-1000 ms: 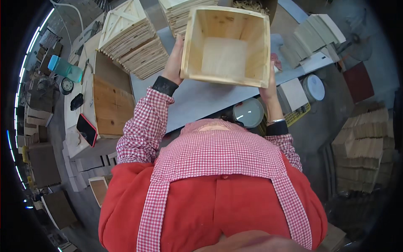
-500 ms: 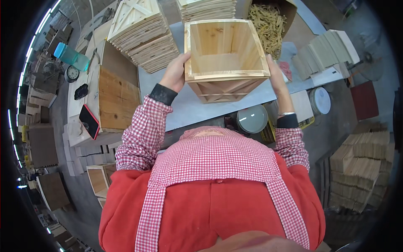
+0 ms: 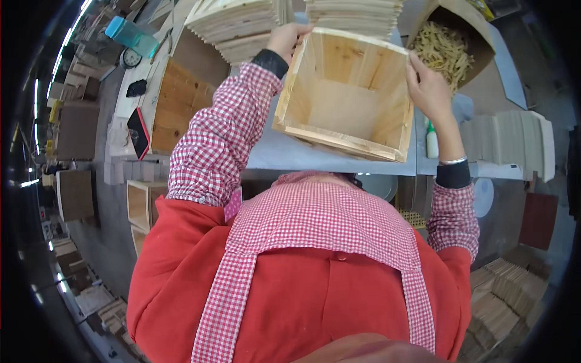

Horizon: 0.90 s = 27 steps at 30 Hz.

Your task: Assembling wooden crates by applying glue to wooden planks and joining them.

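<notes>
Above the near edge of a pale blue-grey worktop (image 3: 275,156), I hold a square wooden box (image 3: 339,140) with its open top tilted toward me. Its plank inner walls and flat base show; the outer sides are mostly hidden. My left hand (image 3: 287,41) is closed around the rim at the far left corner. At the far right corner, my right hand (image 3: 430,89) grips the rim, with its fingers partly hidden by the box. No other object shows inside it.
Behind the box stand stacks of wooden panels (image 3: 242,29). A cardboard carton (image 3: 481,39) of yellowish strips (image 3: 440,54) sits beyond my right hand. A green-capped white bottle (image 3: 432,143) and pale boards (image 3: 508,142) are at right. A phone (image 3: 138,133) and blue bottle (image 3: 133,36) lie left.
The box has turned and tilted, with its opening now more toward me. My left hand has moved to the far left corner and my right hand to the far right. The view has shifted.
</notes>
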### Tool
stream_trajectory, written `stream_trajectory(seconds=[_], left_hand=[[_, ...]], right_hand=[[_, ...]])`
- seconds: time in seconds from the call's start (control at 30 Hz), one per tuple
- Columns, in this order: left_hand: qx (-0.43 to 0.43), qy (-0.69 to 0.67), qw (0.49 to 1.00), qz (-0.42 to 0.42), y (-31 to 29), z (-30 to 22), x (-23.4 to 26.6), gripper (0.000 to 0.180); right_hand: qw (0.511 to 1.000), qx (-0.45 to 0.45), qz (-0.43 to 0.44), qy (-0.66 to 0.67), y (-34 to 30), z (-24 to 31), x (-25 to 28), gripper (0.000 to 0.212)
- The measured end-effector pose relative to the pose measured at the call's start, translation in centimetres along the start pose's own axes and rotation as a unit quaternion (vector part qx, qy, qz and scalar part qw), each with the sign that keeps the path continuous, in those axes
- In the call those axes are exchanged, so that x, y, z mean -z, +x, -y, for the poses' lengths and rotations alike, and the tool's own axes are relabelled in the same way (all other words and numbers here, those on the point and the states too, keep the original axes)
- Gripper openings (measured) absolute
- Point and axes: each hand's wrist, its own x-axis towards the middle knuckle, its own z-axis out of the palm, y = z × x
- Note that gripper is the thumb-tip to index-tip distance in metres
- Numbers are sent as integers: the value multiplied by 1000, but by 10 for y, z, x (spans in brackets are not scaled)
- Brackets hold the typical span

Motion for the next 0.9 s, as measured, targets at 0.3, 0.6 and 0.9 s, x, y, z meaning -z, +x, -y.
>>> stream_trajectory(seconds=[0.3,0.6,0.9], left_hand=[[49,14,997,61,17,2,21,23],[-23,88,971,222,-147,41,74,62],[62,69,976,199,-169,41,79,59]], right_hand=[[974,-44,157,-155,3,33,34,36],[918,-45,137,368,-141,0,14,39],[882,-81,191,423,-142,15,27,35]])
